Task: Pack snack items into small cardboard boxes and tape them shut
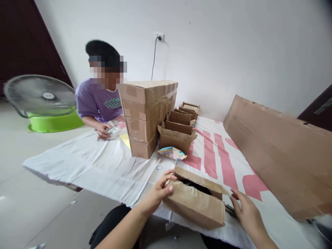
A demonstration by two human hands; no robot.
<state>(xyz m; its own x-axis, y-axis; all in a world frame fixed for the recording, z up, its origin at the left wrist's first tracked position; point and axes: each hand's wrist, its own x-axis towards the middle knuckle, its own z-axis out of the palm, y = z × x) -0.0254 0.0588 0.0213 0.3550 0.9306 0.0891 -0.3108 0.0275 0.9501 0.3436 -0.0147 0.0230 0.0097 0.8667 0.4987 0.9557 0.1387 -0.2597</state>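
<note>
A small cardboard box (pixel 195 205) lies in front of me on the white and pink cloth (pixel 103 166), its top flaps partly open. My left hand (pixel 158 192) grips the box's left end, thumb over the flap. My right hand (pixel 246 211) rests against the right end with fingers stretched out. A dark thing shows inside the box, too hidden to name.
A stack of three taped boxes (pixel 146 116) stands mid-cloth, with several open small boxes (pixel 178 133) behind it and a colourful packet (pixel 171 153) in front. A large carton (pixel 280 152) lies at right. A person in purple (pixel 100 102) sits at left, handling a small item. A fan (pixel 38 95) stands far left.
</note>
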